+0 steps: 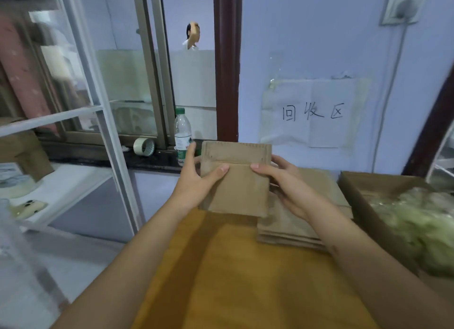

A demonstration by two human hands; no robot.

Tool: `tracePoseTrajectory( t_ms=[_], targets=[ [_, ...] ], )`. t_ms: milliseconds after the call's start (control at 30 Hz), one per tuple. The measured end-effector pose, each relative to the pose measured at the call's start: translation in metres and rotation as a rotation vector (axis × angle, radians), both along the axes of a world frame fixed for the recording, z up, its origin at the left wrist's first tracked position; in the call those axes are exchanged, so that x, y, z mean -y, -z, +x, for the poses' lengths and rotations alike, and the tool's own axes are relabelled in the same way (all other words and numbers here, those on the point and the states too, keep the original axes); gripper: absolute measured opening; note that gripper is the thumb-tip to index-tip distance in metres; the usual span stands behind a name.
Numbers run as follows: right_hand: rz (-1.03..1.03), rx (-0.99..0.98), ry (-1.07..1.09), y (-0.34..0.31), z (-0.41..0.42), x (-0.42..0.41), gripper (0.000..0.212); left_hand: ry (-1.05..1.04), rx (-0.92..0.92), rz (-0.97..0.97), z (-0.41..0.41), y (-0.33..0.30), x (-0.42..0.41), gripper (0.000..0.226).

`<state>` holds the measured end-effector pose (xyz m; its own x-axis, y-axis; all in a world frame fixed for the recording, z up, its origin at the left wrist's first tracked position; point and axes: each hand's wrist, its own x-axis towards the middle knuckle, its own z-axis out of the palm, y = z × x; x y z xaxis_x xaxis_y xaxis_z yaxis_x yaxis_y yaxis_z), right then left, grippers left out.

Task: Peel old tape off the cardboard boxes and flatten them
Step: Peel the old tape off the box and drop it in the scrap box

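Flattened cardboard box [235, 181] was held up at frame centre, above the near edge of the counter [233, 279]. Left hand [199, 178] gripped its left edge, thumb on the front face just under the flap seam; right hand [282, 178] gripped the right edge the same way, so both sets of fingers were closed on the box, the rest hidden behind it. I judged it light, thin and fairly stiff across the panel, but it would fold easily along the seam and creases, so edge grips near the seam looked right. Dry cardboard, not slippery. I couldn't tell if any tape was left on it. Stack of flattened boxes [290, 228] lay just right of and below it, under the right forearm. Open carton of crumpled tape [417, 225] sat at right, near the stack. Counter's left edge dropped to the floor lower left; white shelf frame [110, 144] stood left. Water bottle [182, 134] and tape roll [144, 146] on the sill behind. Clear room was down and forward onto the counter.
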<state>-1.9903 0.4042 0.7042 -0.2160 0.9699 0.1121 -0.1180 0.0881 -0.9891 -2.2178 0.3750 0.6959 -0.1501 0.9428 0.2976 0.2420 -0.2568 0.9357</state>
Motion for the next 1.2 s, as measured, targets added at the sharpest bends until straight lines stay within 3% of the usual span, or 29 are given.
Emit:
tracePoseTrajectory(
  t_ms=[133,300,467,633,800,967,1033,1200],
  targets=[
    [-0.063,-0.009,0.034,0.007,0.039,0.065,0.044,0.183,0.225,-0.176,0.036,0.024,0.060,0.106],
    [-0.118,0.211,0.006,0.023,0.083,0.126,0.056,0.182,0.350,-0.348,0.080,0.065,0.116,0.120],
    [-0.137,0.217,-0.025,0.043,0.119,0.178,0.059,0.160,0.456,-0.493,0.110,0.077,0.155,0.116],
    [-0.085,0.180,-0.025,0.067,0.143,0.221,0.056,0.169,0.483,-0.604,0.122,0.086,0.173,0.105],
    [0.065,0.331,0.039,0.069,0.156,0.238,0.063,0.207,0.542,-0.626,0.129,0.079,0.196,0.052],
    [0.215,0.567,0.151,0.057,0.161,0.237,0.041,0.240,0.617,-0.634,0.139,0.090,0.211,0.060],
    [0.275,0.616,0.212,0.048,0.162,0.239,0.030,0.216,0.589,-0.604,0.144,0.090,0.215,0.060],
    [0.463,0.806,0.326,0.023,0.159,0.241,0.024,0.142,0.304,-0.549,0.147,0.078,0.216,0.063]
  ],
)
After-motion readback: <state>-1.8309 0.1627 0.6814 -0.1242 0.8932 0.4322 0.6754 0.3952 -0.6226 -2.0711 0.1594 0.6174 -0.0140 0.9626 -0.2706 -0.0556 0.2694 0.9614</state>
